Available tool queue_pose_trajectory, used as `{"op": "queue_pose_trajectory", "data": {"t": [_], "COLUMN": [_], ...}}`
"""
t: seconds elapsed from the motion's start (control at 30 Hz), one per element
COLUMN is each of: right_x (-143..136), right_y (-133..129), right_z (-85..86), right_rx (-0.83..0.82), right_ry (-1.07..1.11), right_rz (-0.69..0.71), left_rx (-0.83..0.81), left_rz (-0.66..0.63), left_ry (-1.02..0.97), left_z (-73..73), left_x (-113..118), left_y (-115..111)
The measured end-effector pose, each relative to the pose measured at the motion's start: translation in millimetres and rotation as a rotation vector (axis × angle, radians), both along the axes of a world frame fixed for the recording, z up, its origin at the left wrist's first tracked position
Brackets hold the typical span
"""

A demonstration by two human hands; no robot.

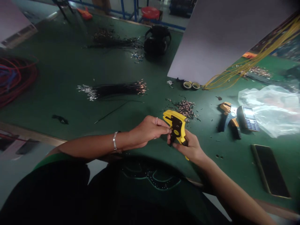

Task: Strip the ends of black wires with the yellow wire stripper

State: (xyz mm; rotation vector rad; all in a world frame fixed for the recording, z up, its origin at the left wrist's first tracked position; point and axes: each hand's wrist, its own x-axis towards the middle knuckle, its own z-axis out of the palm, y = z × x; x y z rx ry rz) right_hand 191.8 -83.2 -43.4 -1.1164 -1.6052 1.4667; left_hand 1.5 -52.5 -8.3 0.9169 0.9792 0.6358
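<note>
My right hand (191, 147) is wrapped round the handles of a yellow and black wire stripper (177, 126), held a little above the green table. Thumb and fingers pinched, my left hand (150, 130) meets the tool's side; whatever lies between the fingertips is too small to make out. Just behind the stripper lies a pile of short cut-off bits (186, 108). Farther left rests a bundle of black wires (114, 89), with silvery ends on the left and coppery ends on the right. A single black wire (112, 112) lies in front of that bundle.
Right of my hands are an orange and black tool (231, 118), a keypad phone (250, 118), a smartphone (272, 170) and a clear plastic bag (272, 109). Tape rolls (191, 85) sit near a hanging white panel (206, 40). Red cable coils (16, 81) lie far left.
</note>
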Motion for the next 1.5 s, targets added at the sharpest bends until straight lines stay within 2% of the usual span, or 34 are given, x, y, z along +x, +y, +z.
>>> {"op": "queue_pose_trajectory", "data": {"t": [0.2,0.33,0.5,0.67,0.73,0.83,1.07,1.23,1.4,1.5], "right_x": [-4,-10,-15,-13,-11,-10,-8,-6,-6,-7], "right_y": [-1,-2,-7,-11,-12,-11,-10,-11,-13,-15], "right_z": [-4.3,-5.4,-6.9,-9.3,-9.1,-7.3,-0.8,-1.9,-5.7,-9.7], "right_rx": [0.056,0.161,0.416,0.739,0.812,0.844,0.928,0.980,0.969,0.901], "right_ry": [-0.038,-0.112,-0.302,-0.486,-0.507,-0.536,-0.527,-0.531,-0.536,-0.502], "right_rz": [-0.046,-0.068,-0.117,-0.180,-0.187,-0.175,-0.130,-0.096,-0.103,-0.134], "left_rx": [0.014,0.008,-0.017,0.065,0.109,0.160,0.166,0.217,0.216,0.189], "left_rz": [-0.006,0.006,0.006,-0.065,-0.087,-0.099,-0.148,-0.167,-0.179,-0.160], "left_ry": [0.025,0.053,0.094,0.081,0.094,0.083,0.055,0.064,0.099,0.160], "left_z": [0.5,0.3,3.9,2.9,0.9,0.9,10.6,10.4,8.5,8.6], "left_x": [0,-2,-6,-10,-11,-13,-14,-15,-15,-13], "left_y": [0,2,1,-1,-1,-1,-1,0,0,0]}}
